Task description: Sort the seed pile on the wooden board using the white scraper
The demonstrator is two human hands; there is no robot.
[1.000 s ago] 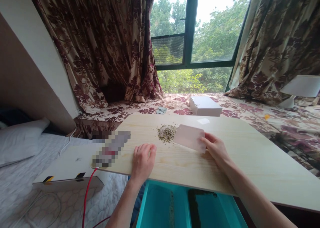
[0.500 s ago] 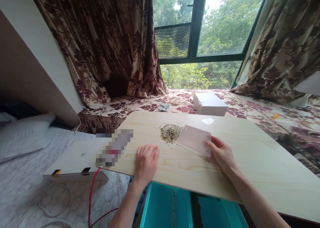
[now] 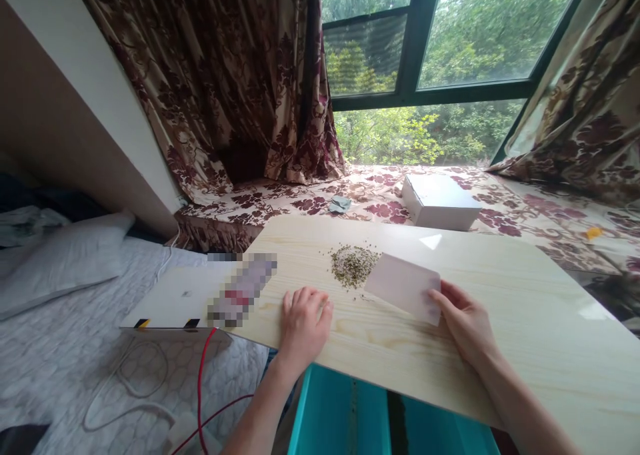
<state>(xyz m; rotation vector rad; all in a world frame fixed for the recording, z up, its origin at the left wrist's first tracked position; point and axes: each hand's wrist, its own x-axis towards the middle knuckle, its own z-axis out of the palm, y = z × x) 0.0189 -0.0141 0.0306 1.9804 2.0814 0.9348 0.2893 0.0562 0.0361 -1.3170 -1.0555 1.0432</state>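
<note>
A loose pile of small greenish-brown beans or seeds [image 3: 353, 266] lies on the pale wooden tabletop [image 3: 400, 362], with stray grains scattered around its edge. My right hand [image 3: 465, 318] pinches the right end of a translucent white plastic scraper [image 3: 403, 288] between thumb and fingers. The scraper's left edge is close against the right side of the pile and lies low over the wood. Palm down, my left hand [image 3: 306, 322] rests near the front edge of the table, its fingers loosely bent and holding nothing. It is apart from the pile.
Below the table's front edge sits a turquoise bin [image 3: 340, 415]. A pixelated object [image 3: 245, 292] lies on the left table end, near a white box [image 3: 170, 298] on the bed [image 3: 100, 382] and a red cable [image 3: 201, 375]. Another white box [image 3: 443, 205] stands on the window ledge.
The scraper has shifted slightly toward me at the pile's right edge, and a few grains trail there. My left hand stays on the table. The whole view has shifted a little.
</note>
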